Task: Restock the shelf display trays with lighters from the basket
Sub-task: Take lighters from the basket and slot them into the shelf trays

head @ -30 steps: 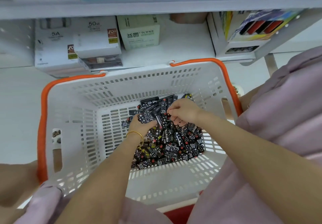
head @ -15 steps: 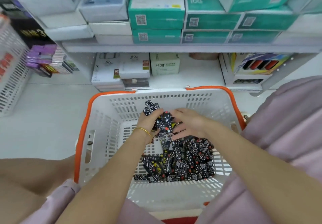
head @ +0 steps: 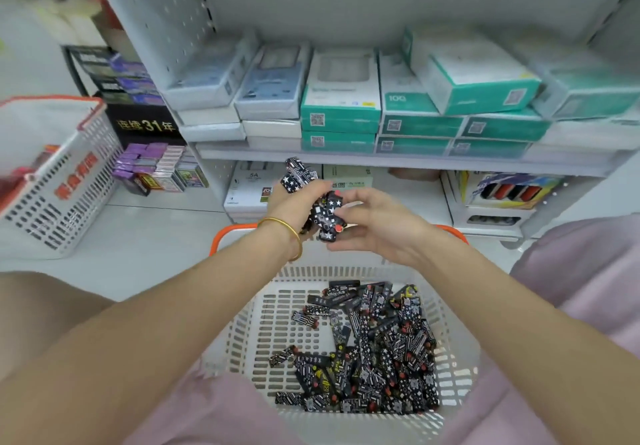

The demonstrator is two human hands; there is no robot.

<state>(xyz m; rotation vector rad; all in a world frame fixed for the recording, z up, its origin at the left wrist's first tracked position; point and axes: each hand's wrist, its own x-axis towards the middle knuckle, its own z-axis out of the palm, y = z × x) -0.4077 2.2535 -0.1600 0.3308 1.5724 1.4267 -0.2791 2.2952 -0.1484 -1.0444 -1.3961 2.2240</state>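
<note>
A white basket [head: 242, 334] with orange handles sits in front of me, its floor covered with several black patterned lighters [head: 374, 351]. Above its far rim my left hand [head: 294, 202], with a gold bangle at the wrist, grips a bunch of lighters [head: 299, 173] that stick out above the fingers. My right hand [head: 377, 223] is beside it, fingers curled against more lighters [head: 327, 216] held between both hands. A display tray [head: 505, 192] holding red and black lighters stands on the low shelf at the right.
Teal and white boxes [head: 408, 109] are stacked on the middle shelf. A second white basket [head: 55, 181] stands on the floor at left, next to purple card packs [head: 152, 164]. White charger boxes [head: 249, 188] lie on the low shelf behind my hands.
Both hands have risen out of the basket with a bunch of lighters. The view has tilted up, bringing the middle shelf and the left basket into sight.
</note>
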